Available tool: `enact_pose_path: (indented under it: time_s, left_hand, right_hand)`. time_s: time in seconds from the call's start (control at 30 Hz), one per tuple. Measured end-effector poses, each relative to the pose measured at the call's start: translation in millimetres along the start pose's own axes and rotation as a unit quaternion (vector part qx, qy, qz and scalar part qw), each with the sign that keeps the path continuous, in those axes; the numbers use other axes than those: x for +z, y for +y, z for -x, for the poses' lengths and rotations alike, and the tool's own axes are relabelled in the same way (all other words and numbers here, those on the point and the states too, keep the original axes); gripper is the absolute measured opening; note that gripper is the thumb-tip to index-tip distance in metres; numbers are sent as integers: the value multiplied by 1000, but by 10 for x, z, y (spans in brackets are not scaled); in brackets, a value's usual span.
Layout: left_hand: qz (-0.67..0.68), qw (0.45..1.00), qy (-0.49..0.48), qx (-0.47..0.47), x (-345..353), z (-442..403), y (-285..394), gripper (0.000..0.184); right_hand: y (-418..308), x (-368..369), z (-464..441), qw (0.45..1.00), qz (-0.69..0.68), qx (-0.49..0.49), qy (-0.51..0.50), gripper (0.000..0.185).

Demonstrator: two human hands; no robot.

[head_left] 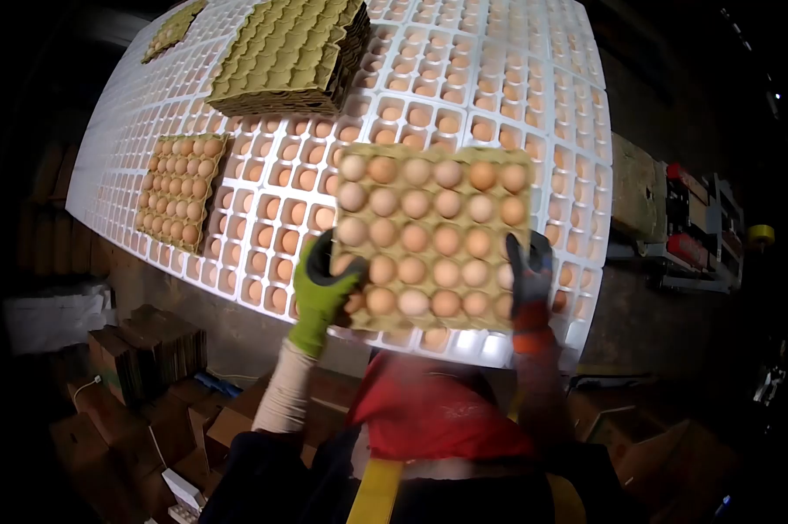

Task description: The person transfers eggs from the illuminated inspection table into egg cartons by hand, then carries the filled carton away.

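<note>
A pulp egg tray full of brown eggs is held between my two hands, above the near edge of a white gridded surface. My left hand, in a green and black glove, grips the tray's left side with the thumb over the rim near the corner egg. On the right side, my right hand, in a dark glove with a reddish cuff, is closed on the tray edge. Many cells of the white surface hold eggs. Several cells by the near right edge show no egg.
Another filled egg tray rests on the grid to the left. Behind it stands a stack of egg trays, with a further tray at the far left. Cardboard boxes lie below left. Metal equipment with red parts stands at right.
</note>
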State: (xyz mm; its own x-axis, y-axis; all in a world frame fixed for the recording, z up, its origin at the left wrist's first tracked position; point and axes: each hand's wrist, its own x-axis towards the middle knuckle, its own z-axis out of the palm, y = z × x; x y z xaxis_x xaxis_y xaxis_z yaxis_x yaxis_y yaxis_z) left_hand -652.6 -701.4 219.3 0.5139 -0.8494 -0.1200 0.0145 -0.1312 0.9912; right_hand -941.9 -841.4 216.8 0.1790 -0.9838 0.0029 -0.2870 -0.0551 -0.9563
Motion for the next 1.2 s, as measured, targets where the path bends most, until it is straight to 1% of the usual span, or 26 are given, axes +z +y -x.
enact_pose_path:
  time_s: [0.03, 0.07, 0.13, 0.2, 0.27, 0.43, 0.5, 0.53, 0.57, 0.6, 0.63, 0.67, 0.7, 0.77, 0.8, 0.83, 0.87, 0.9, 0.93, 0.97, 1.0, 1.03, 1.07, 1.1, 1.17, 1.2]
  left_hand:
    - [1, 1000, 3, -2, -246, -40, 63, 61]
    - [2, 1000, 9, -2, -494, -114, 140, 60]
    - [-17, 1000, 16, 9, -948, -295, 225, 58]
    - [-37, 999, 14, 16, -1386, -530, 113, 58]
    - [-37, 999, -1, 6, -1611, -717, 10, 58]
    - [-87, 996, 2, -19, -1871, -883, -533, 56]
    - [-427, 895, 94, 88, -1592, -686, -170, 59]
    - [-564, 775, 149, 243, -1416, -623, -44, 55]
    - [-502, 828, 83, 235, -1201, -488, 175, 56]
    - [-493, 830, 2, 260, -981, -399, 276, 55]
    - [-474, 831, -84, 278, -762, -314, 378, 55]
    - [-449, 829, -171, 287, -542, -230, 479, 55]
    - [-504, 784, -238, 272, -404, -154, 415, 50]
    - [-610, 704, -217, 292, -214, -95, 116, 46]
    - [-593, 719, -240, 272, -229, -108, 129, 49]
    - [-574, 732, -264, 255, -238, -137, 159, 52]
    - [-571, 732, -266, 258, -258, -136, 249, 52]
    - [-492, 813, -227, 214, -312, -98, 388, 54]
    - [-406, 879, -186, 168, -353, -69, 487, 56]
    - [-294, 934, -126, 159, -366, -44, 523, 39]
    - [-105, 985, -131, 40, -417, -54, 402, 40]
    - [89, 984, -130, -84, -454, -74, 276, 41]
    - [88, 984, -132, -84, -422, -89, 314, 41]
    - [-70, 986, -153, -12, -356, -136, 396, 43]
    - [-373, 901, -172, 139, -197, -348, 524, 47]
    - [-519, 804, -184, 224, -114, -411, 495, 37]
  right_hand:
    - [-100, 283, -75, 994, -73, 73, -25, 39]
    - [446, 663, -69, 985, -156, 67, 28, 29]
    - [902, 1239, -173, 913, -378, 140, 69, 24]
    - [500, 1526, -213, 965, -196, 172, 1, 26]
    - [613, 1731, -224, 977, -140, 158, -21, 29]
    - [122, 1376, -182, 950, -236, 139, -150, 39]
    - [-262, 1144, 64, 991, 75, -54, -101, 46]
    - [-332, 1076, 187, 984, 55, -78, -151, 46]
    - [-387, 1043, 248, 973, 33, -104, -202, 47]
    - [-548, 1046, 274, 917, 254, -157, -264, 51]
    - [-673, 1071, 313, 809, 460, -197, -309, 57]
    - [-528, 1162, 346, 799, 483, -153, -323, 65]
    - [-375, 1176, 384, 800, 484, -153, -320, 65]
    - [-155, 1135, 421, 898, 337, -99, -265, 63]
    - [-216, 1038, 369, 948, 110, -4, -298, 59]
    - [-278, 942, 314, 941, -120, 99, -300, 65]
    - [-268, 883, 268, 941, -160, 108, -277, 65]
    - [-305, 860, 236, 938, -202, 117, -257, 67]
    - [-346, 913, 192, 966, -128, -6, -223, 59]
    - [-412, 1004, 142, 967, -130, -7, -218, 59]
    - [-473, 1105, 86, 960, 137, -107, -218, 57]
    - [-498, 1152, 53, 876, 394, -195, -200, 55]
    - [-307, 1215, 64, 857, 430, -212, -188, 51]
    - [-265, 1178, 87, 858, 430, -211, -186, 51]
    - [-213, 1074, 27, 962, 180, -108, -176, 44]
    - [-446, 945, 12, 955, -56, 172, -234, 39]
